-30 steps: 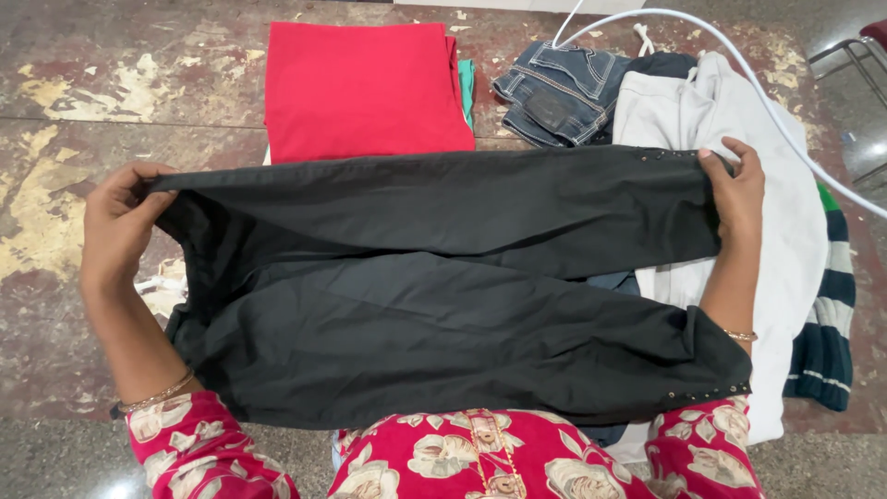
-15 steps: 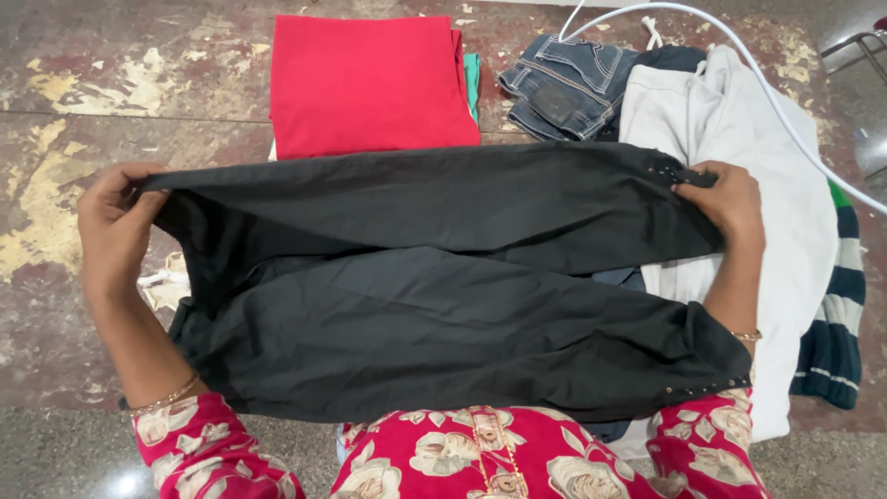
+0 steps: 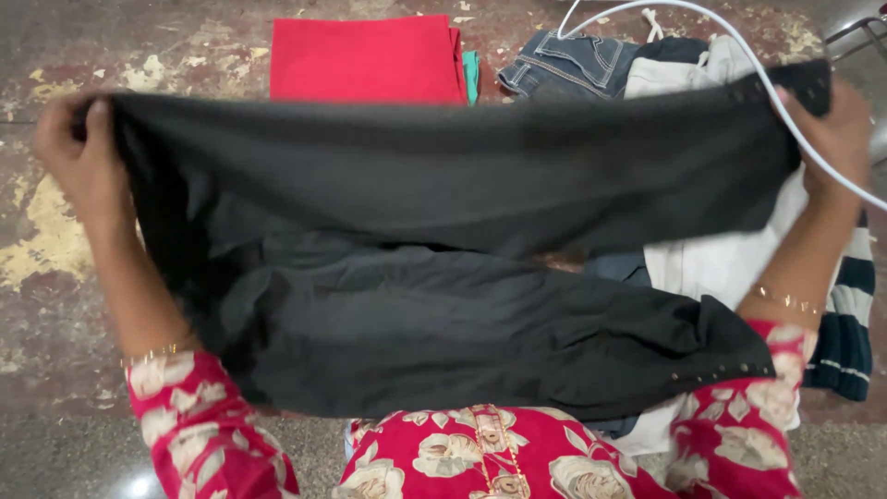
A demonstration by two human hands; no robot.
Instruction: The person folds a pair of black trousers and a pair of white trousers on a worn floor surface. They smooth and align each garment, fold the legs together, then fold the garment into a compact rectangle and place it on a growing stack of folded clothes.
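A black garment [image 3: 443,268] is stretched wide in front of me, its upper edge lifted and its lower part hanging down to my lap. My left hand [image 3: 78,152] pinches the upper left corner. My right hand [image 3: 832,134] grips the upper right corner, which has a row of small studs. The cloth hides most of the floor and part of the clothes pile behind it.
A folded red cloth [image 3: 365,60] lies on the worn stone floor ahead, a green edge [image 3: 471,74] beside it. To the right is a pile: blue jeans [image 3: 564,65], a white garment [image 3: 711,259], a dark striped piece [image 3: 845,323]. A white cable [image 3: 739,46] crosses it.
Both hands have raised the garment's upper edge and spread farther apart, pulling it taut. The view has moved closer to the cloth.
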